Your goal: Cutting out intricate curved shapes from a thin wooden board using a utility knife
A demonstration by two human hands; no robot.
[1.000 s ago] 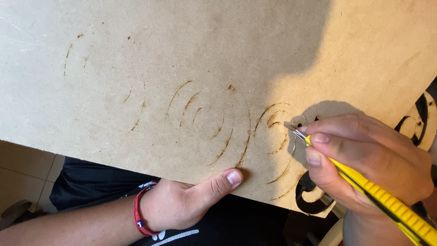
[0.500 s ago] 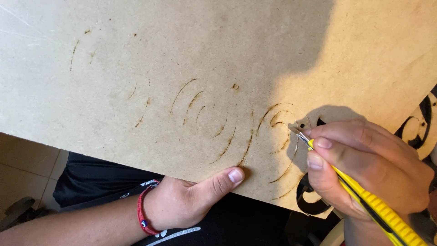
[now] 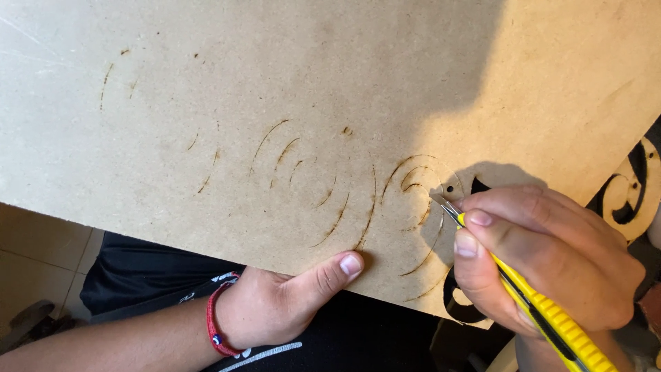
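Note:
A large tan fibreboard sheet (image 3: 330,89) with scorched curved cut lines fills most of the view. My left hand (image 3: 275,310) grips its near edge from below, thumb on top; a red cord bracelet (image 3: 215,324) is on that wrist. My right hand (image 3: 544,255) holds a yellow utility knife (image 3: 551,320) like a pen. The blade tip (image 3: 441,201) rests on the board by a small hole among the curved lines. A cut-out opening (image 3: 458,300) shows dark just below my right hand.
Dark trousers (image 3: 151,275) lie under the board. Pale floor tiles (image 3: 34,262) show at the lower left. At the right edge a cut scroll-shaped part (image 3: 637,193) of the board is visible.
The view has shifted slightly. My right hand and knife have moved only a little, the blade staying at the same curved cut. My left hand keeps its grip.

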